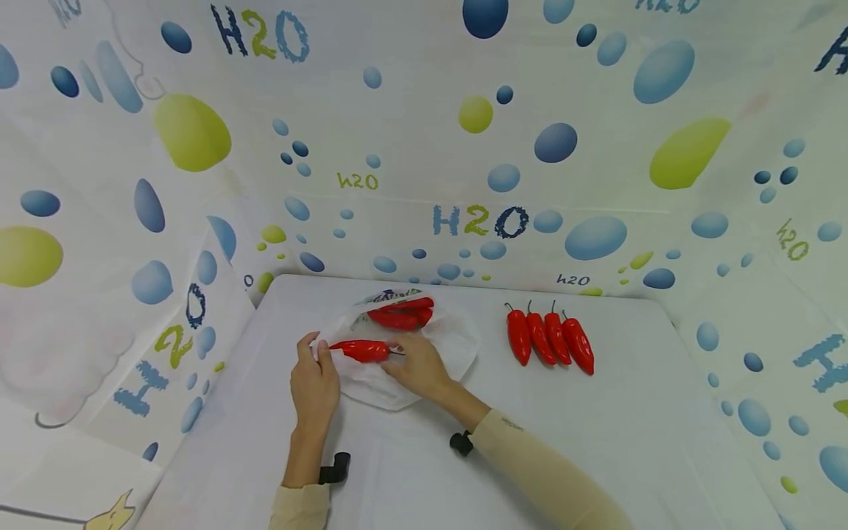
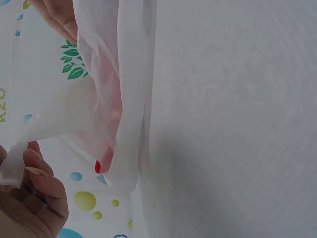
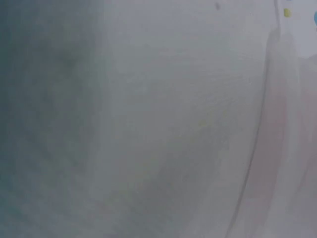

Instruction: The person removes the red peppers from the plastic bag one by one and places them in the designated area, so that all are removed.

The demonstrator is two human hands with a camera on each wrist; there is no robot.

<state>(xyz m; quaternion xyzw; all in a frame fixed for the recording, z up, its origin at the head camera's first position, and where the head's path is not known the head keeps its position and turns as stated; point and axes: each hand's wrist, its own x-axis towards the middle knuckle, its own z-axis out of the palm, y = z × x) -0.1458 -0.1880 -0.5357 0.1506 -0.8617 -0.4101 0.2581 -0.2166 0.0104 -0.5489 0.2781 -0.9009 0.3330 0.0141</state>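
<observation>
A white plastic bag (image 1: 457, 342) lies spread on the table, its mouth gaping. In the left wrist view, my left hand (image 1: 316, 386) pinches a strip of the bag (image 2: 15, 163) between thumb and fingers. My right hand (image 1: 420, 368) grips a red chili pepper (image 1: 364, 351) near its stem, over the bag; the tip points towards the left hand. Several more red peppers (image 1: 400, 316) lie inside the bag behind it. The right wrist view catches only the bag's blurred side (image 3: 270, 148), with a reddish tint showing through, and no fingers.
To the right, several red chili peppers (image 1: 550, 337) lie side by side on the white table (image 1: 596, 427), stems pointing away. A sheet with printed blue and green spots (image 1: 411, 132) rises behind the table and along both sides.
</observation>
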